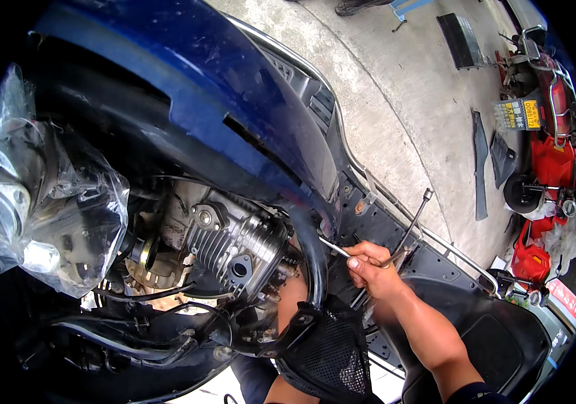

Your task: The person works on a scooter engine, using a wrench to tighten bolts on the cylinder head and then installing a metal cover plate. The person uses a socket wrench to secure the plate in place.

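Observation:
My right hand (pixel 373 271) is closed around a slim shiny metal rod tool (pixel 334 247), whose thin end points toward the black frame tube (pixel 316 259). Its exact kind is unclear. Just beyond that hand, a long-shafted socket wrench (pixel 417 217) slants across the black plastic footboard (pixel 362 212). My left arm (pixel 291 296) reaches up behind the frame tube beside the engine; the fingers are hidden there. To the left of the tube sits the bare finned engine cylinder (pixel 237 236), with a round port and an oval flange showing.
Blue bodywork (pixel 234 87) arches over the engine. Clear plastic (pixel 66 209) wraps a part at far left. Black mesh (pixel 332 350) hangs near my arms, with a black seat (pixel 483 330) to the right. Loose dark panels (pixel 480 165) and red vehicles (pixel 551 161) occupy the floor beyond.

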Motion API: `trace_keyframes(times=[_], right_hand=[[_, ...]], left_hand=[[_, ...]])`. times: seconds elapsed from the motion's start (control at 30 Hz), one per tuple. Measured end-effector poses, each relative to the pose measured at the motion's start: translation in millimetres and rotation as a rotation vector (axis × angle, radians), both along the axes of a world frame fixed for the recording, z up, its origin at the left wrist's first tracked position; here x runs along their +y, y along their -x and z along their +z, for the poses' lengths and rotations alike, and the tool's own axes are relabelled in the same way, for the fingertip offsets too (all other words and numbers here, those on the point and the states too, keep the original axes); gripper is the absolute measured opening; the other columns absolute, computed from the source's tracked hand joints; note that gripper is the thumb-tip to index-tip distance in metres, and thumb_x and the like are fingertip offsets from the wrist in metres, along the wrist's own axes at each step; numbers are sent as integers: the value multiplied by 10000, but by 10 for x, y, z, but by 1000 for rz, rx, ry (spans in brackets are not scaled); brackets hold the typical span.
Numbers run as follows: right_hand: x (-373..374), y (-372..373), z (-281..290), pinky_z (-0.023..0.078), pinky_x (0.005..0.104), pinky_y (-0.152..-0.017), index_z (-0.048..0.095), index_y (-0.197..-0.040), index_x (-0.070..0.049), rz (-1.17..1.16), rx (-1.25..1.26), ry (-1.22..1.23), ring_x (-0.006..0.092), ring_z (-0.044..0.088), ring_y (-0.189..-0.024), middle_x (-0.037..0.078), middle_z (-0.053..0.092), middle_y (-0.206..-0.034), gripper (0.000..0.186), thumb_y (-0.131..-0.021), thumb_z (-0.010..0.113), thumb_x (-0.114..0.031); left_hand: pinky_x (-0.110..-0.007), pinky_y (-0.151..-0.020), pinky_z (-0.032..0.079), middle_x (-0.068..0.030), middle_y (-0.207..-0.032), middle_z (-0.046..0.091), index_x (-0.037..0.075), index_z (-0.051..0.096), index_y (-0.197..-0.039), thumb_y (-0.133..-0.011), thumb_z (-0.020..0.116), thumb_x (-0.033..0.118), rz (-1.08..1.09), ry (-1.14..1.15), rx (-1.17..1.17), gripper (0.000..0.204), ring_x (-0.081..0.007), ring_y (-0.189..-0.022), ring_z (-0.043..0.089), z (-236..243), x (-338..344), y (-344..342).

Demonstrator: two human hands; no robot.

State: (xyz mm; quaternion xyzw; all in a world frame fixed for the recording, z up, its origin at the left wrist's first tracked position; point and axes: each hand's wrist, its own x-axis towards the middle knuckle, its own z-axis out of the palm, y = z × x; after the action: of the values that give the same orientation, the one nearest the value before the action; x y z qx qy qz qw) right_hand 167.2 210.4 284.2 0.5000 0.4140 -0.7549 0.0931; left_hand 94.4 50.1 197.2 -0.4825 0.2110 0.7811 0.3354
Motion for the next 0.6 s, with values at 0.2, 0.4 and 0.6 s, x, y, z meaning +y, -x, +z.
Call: trace_keyframes(times=[0.2,0.4,0.6], right_hand=[[-85,-15,-26,295,256,-448,638,-1058,-32,-305,-57,238,108,406,-514,16,506,-640,124,-943,626,-77],[-39,48,-163,394,264,-463,641,-1055,6,502,337,-1047,121,509,-532,23,588,-668,142,-925,647,-51],[-55,181,133,268,238,-420,615,-1008,-23,-391,-140,342,96,352,-478,3,423,-593,134,-946,616,-142]], left_hand=[[-303,-888,471,-97,-1116,631,2,585,-1178,-947,588,138,14,-15,-14,268,-209,-1035,597,-15,0,-8],[-303,-888,471,-99,-1123,630,4,582,-1182,-941,597,131,25,-25,-21,273,-211,-1037,596,-49,55,-25],[-303,-888,470,-100,-1129,628,7,579,-1186,-935,606,125,34,-30,-20,279,-213,-1039,595,-35,90,-36]])
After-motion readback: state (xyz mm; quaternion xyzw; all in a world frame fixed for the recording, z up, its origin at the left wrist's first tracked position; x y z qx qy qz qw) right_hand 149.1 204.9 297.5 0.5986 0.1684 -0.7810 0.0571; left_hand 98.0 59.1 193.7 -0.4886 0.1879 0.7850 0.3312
